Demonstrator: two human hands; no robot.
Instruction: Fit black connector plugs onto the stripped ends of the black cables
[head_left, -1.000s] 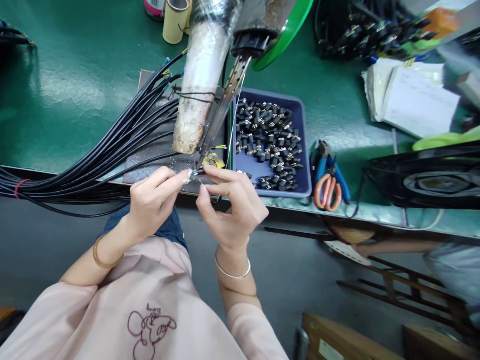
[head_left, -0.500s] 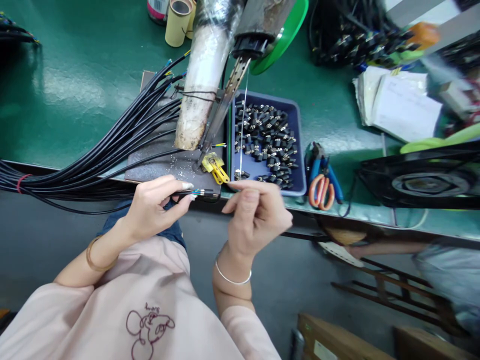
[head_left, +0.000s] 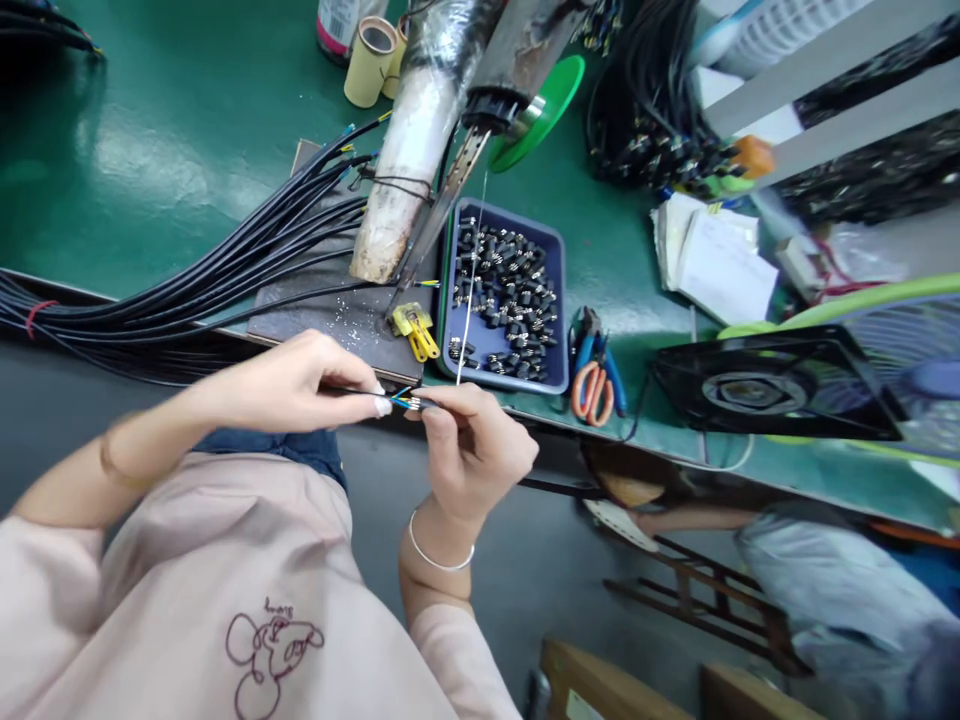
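Note:
My left hand (head_left: 300, 385) pinches a black cable close to its stripped end, where thin blue and yellow-green wires (head_left: 401, 398) fan out. Those wires meet the metal pins of a small black connector (head_left: 417, 404), which my right hand (head_left: 480, 450) pinches between thumb and forefinger. Whether the wires touch the pins I cannot tell. Just above, a soldering iron (head_left: 465, 160) with a perforated barrel points down at a dark plate. A strand of solder (head_left: 470, 310) hangs from a green spool (head_left: 551, 115) to near my right fingers.
A blue tray (head_left: 559, 300) of black connectors stands behind my right hand. A yellow clip (head_left: 420, 338) lies beside it. Pliers (head_left: 594, 375) and a black fan (head_left: 765, 390) are to the right. Black cables (head_left: 187, 275) spread left. A white wrapped tube (head_left: 397, 190) hangs over the plate.
My hands have come together; the right fingers now pinch the connector at the cable's wire end. The view has turned, so the bench things appear further left.

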